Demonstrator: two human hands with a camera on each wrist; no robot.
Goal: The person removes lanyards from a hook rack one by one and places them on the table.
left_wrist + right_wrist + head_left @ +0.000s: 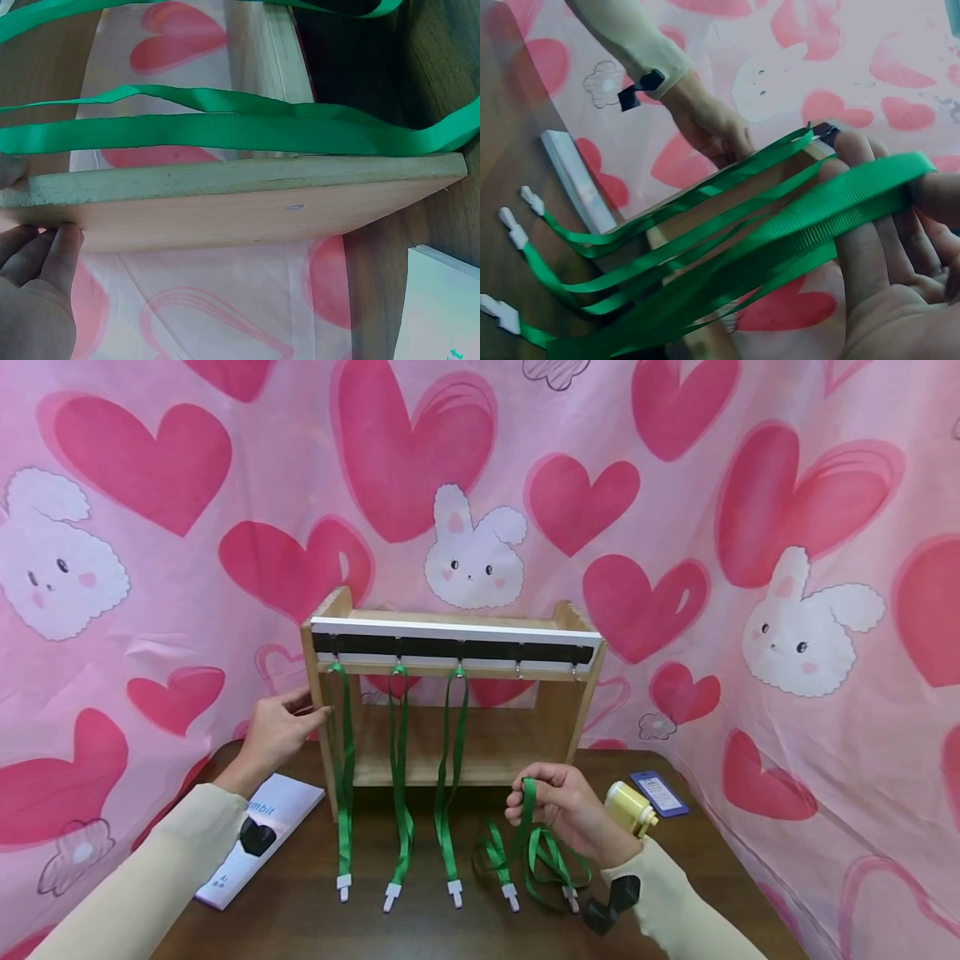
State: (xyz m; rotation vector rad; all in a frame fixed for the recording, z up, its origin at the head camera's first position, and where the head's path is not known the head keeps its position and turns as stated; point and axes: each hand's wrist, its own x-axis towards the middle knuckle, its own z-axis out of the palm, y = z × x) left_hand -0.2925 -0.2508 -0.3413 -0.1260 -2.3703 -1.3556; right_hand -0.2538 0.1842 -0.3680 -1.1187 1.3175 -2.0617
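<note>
My left hand [281, 731] grips the left side panel of a wooden shelf [442, 756]; in the left wrist view, thumb and fingers [64, 259] lie on either side of the board [225, 214]. In front of the shelf, my right hand [562, 802] pinches the strap of a green lanyard [528, 797] between thumb and fingers, its loop raised above the table. Three green lanyards [344, 793] hang from hooks on the black strip [427, 646], white clips downward. Another green lanyard [551, 860] lies coiled beneath my right hand.
Two bare hooks [519, 670] are at the strip's right end. A white printed box or booklet [281, 810] lies left on the brown table [420, 935]. Right of my right hand are a yellow-and-white object [630, 808] and a blue badge holder [660, 793]. A heart-patterned cloth [472, 443] surrounds the table.
</note>
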